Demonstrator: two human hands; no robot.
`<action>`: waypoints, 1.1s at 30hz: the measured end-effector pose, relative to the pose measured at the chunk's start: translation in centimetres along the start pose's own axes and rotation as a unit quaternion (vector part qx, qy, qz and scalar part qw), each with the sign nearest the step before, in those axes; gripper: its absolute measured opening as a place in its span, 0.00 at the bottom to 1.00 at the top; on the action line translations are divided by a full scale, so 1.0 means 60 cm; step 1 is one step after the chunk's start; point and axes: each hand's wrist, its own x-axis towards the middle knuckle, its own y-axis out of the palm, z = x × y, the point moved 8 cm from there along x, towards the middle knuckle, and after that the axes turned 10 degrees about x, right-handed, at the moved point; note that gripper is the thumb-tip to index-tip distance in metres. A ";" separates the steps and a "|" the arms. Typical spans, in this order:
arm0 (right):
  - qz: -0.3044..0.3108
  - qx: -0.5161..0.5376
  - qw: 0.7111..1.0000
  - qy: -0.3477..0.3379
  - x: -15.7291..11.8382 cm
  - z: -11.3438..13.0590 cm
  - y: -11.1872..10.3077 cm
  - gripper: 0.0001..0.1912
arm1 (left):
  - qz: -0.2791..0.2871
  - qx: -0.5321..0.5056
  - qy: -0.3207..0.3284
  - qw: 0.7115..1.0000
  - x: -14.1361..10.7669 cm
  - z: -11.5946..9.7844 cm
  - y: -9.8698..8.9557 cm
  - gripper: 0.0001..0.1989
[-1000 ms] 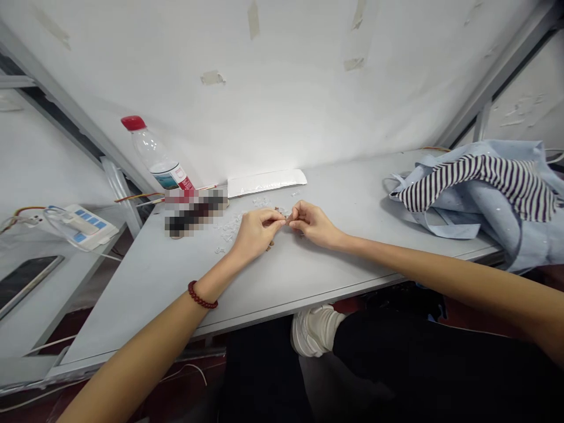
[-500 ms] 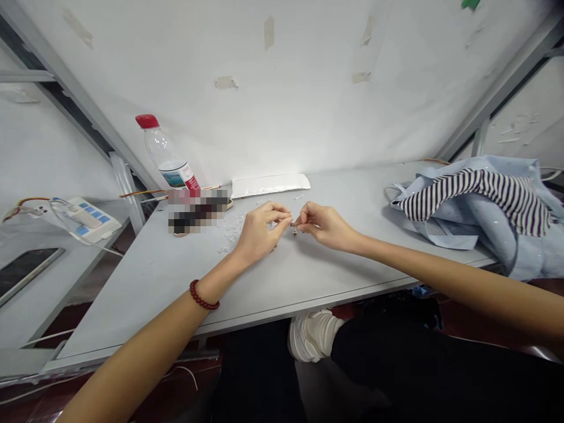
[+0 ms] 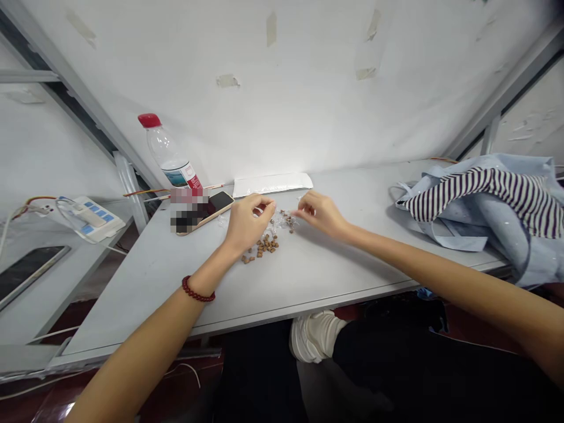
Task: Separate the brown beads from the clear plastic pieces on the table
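My left hand (image 3: 249, 223) is above the grey tabletop, thumb and index fingertip brought together in a pinch; anything between them is too small to make out. Just below it lies a loose group of small brown pieces (image 3: 267, 244). Opposite, my right hand (image 3: 324, 216) has its fingers curled and thumb drawn close to them, slightly blurred; what it may hold cannot be seen. Between both hands is a cluster of small brown and pale pieces (image 3: 288, 218). Clear plastic bits (image 3: 224, 222) lie partly hidden behind my left hand.
A phone (image 3: 220, 202) and a red-capped bottle (image 3: 170, 155) are at the back left. Against the wall lies a flat white packet (image 3: 273, 184). Blue and striped cloth (image 3: 480, 200) is heaped at right. A power strip (image 3: 94, 217) and another phone (image 3: 33, 267) rest on the left-hand surface.
My hands were almost touching around a tiny piece; now they are apart, the left further left, the right slightly up. Brown pieces that were hidden by my left hand now show.
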 end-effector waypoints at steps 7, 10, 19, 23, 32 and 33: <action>0.026 -0.057 0.998 0.008 0.051 -0.098 -0.030 0.19 | 0.353 0.069 -0.033 0.932 -0.009 0.012 0.021 0.14; 0.069 -0.075 0.995 0.000 0.044 -0.118 -0.007 0.17 | 0.426 0.096 -0.037 0.899 -0.025 0.019 0.024 0.12; 0.067 -0.121 0.990 -0.023 -0.023 -0.080 -0.030 0.15 | 0.480 0.081 -0.042 0.872 -0.046 0.036 0.030 0.09; 0.052 -0.043 0.997 -0.036 -0.052 -0.012 -0.036 0.12 | 0.457 0.066 -0.039 0.886 -0.047 0.024 0.044 0.08; 0.076 0.226 0.966 0.104 -0.059 0.052 0.051 0.08 | 0.435 0.062 -0.021 0.898 -0.056 0.017 0.067 0.09; 0.073 0.238 0.961 0.119 -0.062 0.050 0.057 0.07 | 0.433 0.060 -0.021 0.899 -0.057 0.017 0.067 0.09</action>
